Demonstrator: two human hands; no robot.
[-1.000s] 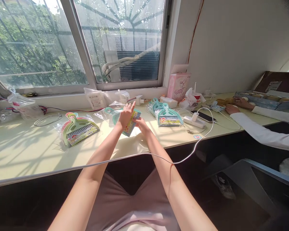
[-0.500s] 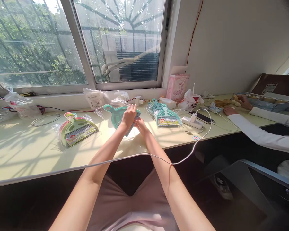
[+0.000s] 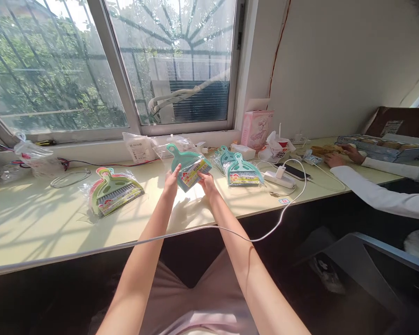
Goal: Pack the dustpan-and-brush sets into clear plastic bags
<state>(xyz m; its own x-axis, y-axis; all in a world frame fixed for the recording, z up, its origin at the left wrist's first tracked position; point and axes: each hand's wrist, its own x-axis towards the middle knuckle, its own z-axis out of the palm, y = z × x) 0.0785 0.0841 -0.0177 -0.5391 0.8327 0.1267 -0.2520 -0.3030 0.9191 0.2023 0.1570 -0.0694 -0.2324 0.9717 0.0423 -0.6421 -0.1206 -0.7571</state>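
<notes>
A teal dustpan [image 3: 181,160] with a yellow printed label, wrapped in clear plastic, is held up over the table between my two hands. My left hand [image 3: 172,180] is closed on its left edge, thumb on the front. At the lower right corner my right hand [image 3: 207,182] pinches it. To the left lie stacked green and pink dustpan and brush sets [image 3: 116,193] in plastic. Right of my hands rests another teal dustpan and brush set [image 3: 244,172], with more teal sets [image 3: 225,154] behind it.
A white cable [image 3: 209,227] loops across the table's front edge and over my forearms. A power strip [image 3: 279,179] and phone [image 3: 291,171] lie to the right. Farther right, a co-worker's hands [image 3: 335,159] work near a box [image 3: 380,146]. A pink box [image 3: 256,128] stands behind.
My left hand has moved from across the dustpan's front to its left edge, uncovering the label. The dustpan has turned more upright and shifted slightly right.
</notes>
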